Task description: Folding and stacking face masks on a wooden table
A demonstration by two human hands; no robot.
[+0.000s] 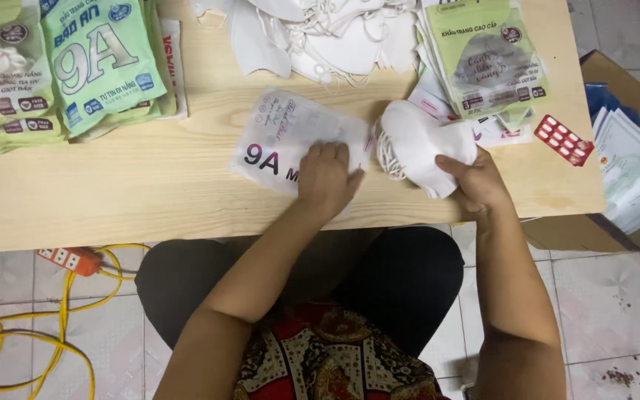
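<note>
My left hand (327, 178) presses down on a flat white plastic pouch (283, 133) lying on the light wooden table (150, 185), fingers curled at the pouch's right edge. My right hand (477, 180) grips a folded stack of white face masks (418, 144) with ear loops showing, just to the right of the pouch opening. Both hands are near the table's front edge.
A loose heap of white masks (320, 33) lies at the back. Green printed packets (75, 63) are stacked at the back left, more packets (490, 59) at the back right. A red pill blister (564, 139) sits right. A cardboard box with papers (631, 170) and a yellow cable (53, 326) are on the floor.
</note>
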